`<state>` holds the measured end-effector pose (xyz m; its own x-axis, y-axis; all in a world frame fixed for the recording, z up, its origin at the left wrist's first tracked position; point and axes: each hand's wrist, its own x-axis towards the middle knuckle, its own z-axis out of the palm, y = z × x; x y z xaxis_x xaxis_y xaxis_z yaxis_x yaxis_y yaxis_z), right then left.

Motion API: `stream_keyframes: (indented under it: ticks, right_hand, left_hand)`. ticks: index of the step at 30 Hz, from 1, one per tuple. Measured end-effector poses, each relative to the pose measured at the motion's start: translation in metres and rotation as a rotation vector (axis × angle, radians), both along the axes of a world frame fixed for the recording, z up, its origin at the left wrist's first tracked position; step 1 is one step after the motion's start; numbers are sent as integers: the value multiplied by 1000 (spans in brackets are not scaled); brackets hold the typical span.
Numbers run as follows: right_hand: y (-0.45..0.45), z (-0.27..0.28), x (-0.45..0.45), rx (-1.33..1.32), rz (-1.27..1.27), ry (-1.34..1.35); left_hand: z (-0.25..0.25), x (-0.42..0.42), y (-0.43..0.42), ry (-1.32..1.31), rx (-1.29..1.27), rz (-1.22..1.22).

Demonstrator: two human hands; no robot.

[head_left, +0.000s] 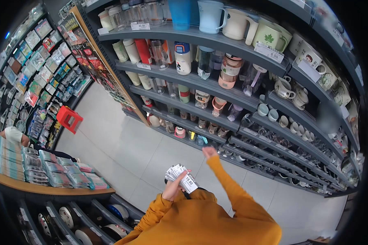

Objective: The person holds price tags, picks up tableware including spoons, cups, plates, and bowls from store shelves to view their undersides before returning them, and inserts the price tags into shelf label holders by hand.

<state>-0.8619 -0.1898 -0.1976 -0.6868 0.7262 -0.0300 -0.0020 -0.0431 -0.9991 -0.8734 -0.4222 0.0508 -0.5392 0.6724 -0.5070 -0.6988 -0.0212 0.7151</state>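
a person (204,212) in a mustard sweater (233,228) stands in a shop aisle (122,130), the left hand (173,190) grasping a fanned stack of price cards (189,183) before the chest, a spread that seems to keep the printed faces, one reading 19.80, in view. the right hand (209,152) is extended toward the dark shelves (192,34), its fingers apparently curled, though whether they pinch anything cannot be told at this size. on the tiers, a maple-leaf mug (270,36) and a blue-capped bottle (183,59) stand upright, likely for easy viewing, while a price label (269,53) sits on the shelf edge, probably to face the aisle
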Motion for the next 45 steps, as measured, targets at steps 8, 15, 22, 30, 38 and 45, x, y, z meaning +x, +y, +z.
stream_keyframes:
  ticks: [8, 15, 22, 30, 38, 45]
  right_hand:
    - [-70, 153, 109, -903, 237, -13]
    - [-64, 190, 166, -317, 189, -162]
    - [-55, 190, 164, -221, 114, -192]
    - [52, 31, 86, 296, 134, -512]
    - [153, 101, -59, 891, 64, -465]
    - [205, 56, -110, 899, 142, -585]
  left_hand:
    - [-8, 12, 32, 266, -200, -69]
    - [-19, 27, 60, 285, -60, -308]
    - [-40, 26, 49, 127, 14, -335]
    - [-89, -1, 21, -311, -10, -186]
    - [-100, -65, 47, -308, 82, -65]
    - [-71, -117, 75, -240, 96, 49]
